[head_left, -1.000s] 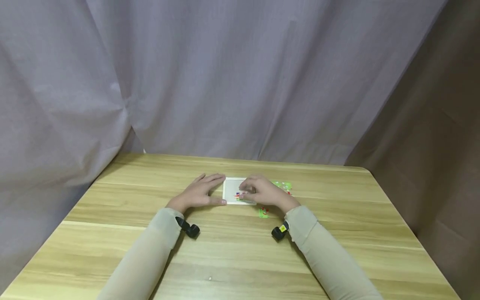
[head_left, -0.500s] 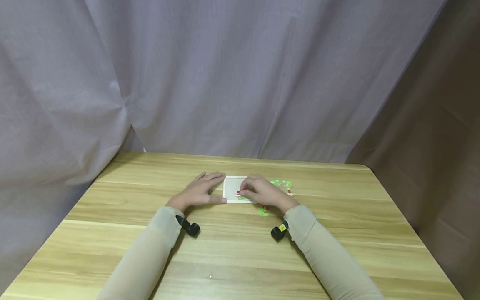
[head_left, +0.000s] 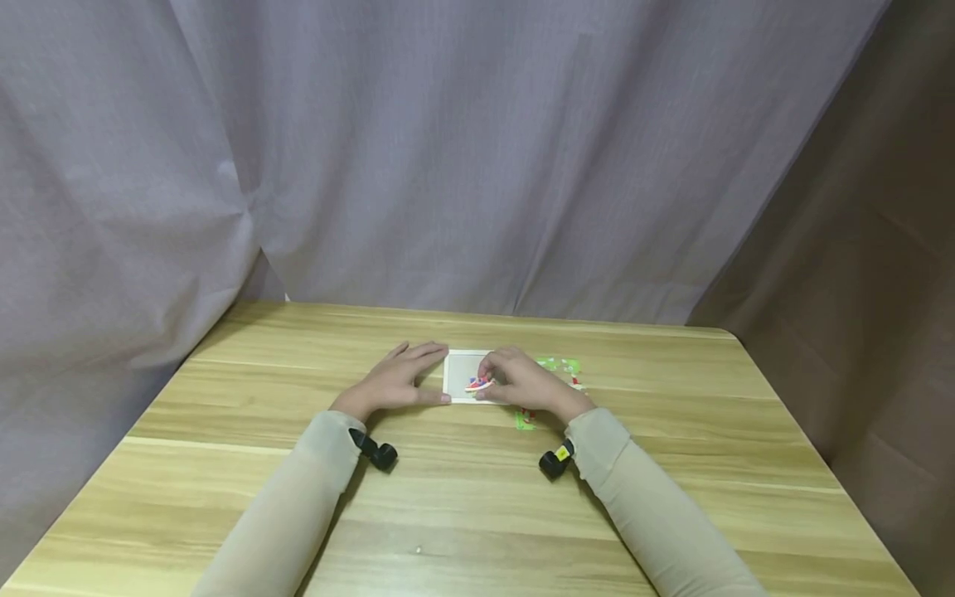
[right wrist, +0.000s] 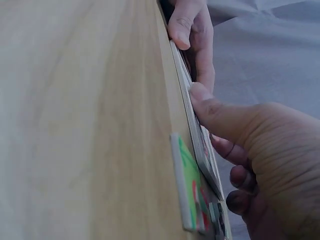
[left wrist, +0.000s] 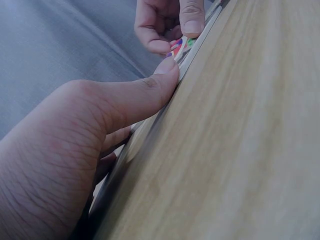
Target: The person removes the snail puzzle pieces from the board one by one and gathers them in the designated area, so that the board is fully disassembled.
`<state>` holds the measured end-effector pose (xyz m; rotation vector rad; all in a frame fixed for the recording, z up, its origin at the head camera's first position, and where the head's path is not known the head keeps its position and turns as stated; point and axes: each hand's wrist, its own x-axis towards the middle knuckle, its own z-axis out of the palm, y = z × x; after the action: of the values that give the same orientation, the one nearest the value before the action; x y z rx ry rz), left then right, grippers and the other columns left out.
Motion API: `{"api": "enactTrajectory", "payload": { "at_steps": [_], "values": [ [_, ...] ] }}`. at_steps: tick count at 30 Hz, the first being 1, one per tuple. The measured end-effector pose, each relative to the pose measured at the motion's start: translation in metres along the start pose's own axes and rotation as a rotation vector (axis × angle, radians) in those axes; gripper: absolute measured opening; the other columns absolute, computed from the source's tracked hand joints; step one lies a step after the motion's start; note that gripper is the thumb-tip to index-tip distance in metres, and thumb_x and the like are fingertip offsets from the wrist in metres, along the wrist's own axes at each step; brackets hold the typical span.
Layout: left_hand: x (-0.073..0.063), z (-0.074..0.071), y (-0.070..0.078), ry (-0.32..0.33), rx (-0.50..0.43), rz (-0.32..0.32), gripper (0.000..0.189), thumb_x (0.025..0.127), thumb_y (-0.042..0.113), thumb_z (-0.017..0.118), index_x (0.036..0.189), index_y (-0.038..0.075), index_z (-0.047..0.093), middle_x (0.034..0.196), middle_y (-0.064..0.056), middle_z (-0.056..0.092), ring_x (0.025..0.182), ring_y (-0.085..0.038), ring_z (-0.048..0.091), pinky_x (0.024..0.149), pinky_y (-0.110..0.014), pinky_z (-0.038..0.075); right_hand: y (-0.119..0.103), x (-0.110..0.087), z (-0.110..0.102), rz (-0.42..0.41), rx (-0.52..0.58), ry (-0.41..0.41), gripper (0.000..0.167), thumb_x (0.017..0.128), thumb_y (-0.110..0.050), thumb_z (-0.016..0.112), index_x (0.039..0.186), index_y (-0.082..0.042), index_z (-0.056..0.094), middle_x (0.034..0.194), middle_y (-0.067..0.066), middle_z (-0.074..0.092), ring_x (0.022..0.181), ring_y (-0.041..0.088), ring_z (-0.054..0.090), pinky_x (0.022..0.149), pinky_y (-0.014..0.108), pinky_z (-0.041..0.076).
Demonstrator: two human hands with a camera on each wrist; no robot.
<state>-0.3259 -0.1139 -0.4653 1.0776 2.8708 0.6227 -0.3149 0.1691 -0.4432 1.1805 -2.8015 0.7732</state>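
A shallow white-rimmed puzzle tray (head_left: 461, 365) lies on the table between the hands. My left hand (head_left: 394, 381) rests along its left side, thumb at the near corner and fingers at the far corner. Over the tray's near part, my right hand (head_left: 531, 385) pinches a red, white and blue puzzle piece (head_left: 477, 385) between thumb and fingers. The piece looks tilted, and a bit of green shows beneath it. In the left wrist view, the colourful piece (left wrist: 178, 48) is partly hidden by the right fingers. The right hand covers the tray's right part.
Green puzzle pieces (head_left: 561, 365) lie right of the tray, partly behind the right hand. Another green and red piece (head_left: 525, 420) sits near the tray's near right corner. A grey curtain (head_left: 477, 166) hangs behind the wooden table (head_left: 477, 497).
The right thumb and fingers have shifted slightly over the tray, and the red, white and blue puzzle piece now shows more and has turned. The left hand stays at the tray's edge.
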Motion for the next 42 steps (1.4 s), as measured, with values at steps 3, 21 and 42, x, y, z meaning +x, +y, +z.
{"api": "enactTrajectory", "payload": {
  "at_steps": [3, 21, 42],
  "values": [
    [0.0002, -0.0011, -0.0002, 0.000, 0.004, -0.002, 0.098, 0.083, 0.073, 0.061, 0.158, 0.015, 0.034, 0.163, -0.003, 0.032, 0.150, -0.022, 0.027, 0.124, -0.055, 0.006, -0.0010, 0.0011, 0.0013, -0.007, 0.019, 0.027, 0.019, 0.091, -0.028, 0.076, 0.103, -0.016, 0.066, 0.101, -0.005, 0.065, 0.105, 0.020, 0.056, 0.095, 0.042, 0.048],
    [0.0020, 0.0000, 0.0003, 0.002, 0.001, -0.004, 0.097, 0.084, 0.072, 0.061, 0.158, 0.015, 0.033, 0.163, -0.002, 0.031, 0.150, -0.022, 0.025, 0.124, -0.055, 0.005, 0.0002, -0.0012, -0.0002, 0.019, 0.194, 0.014, 0.003, 0.098, -0.023, 0.069, 0.100, -0.021, 0.070, 0.084, -0.012, 0.067, 0.074, 0.008, 0.060, 0.068, 0.027, 0.053],
    [-0.0001, 0.0003, 0.0022, -0.002, 0.002, -0.012, 0.098, 0.084, 0.073, 0.061, 0.158, 0.015, 0.034, 0.163, -0.003, 0.032, 0.151, -0.022, 0.024, 0.124, -0.054, 0.006, 0.0016, -0.0043, -0.0009, -0.010, 0.234, 0.035, 0.004, 0.099, -0.024, 0.067, 0.100, -0.022, 0.071, 0.087, -0.013, 0.069, 0.071, 0.009, 0.059, 0.063, 0.026, 0.053]
  ]
}}
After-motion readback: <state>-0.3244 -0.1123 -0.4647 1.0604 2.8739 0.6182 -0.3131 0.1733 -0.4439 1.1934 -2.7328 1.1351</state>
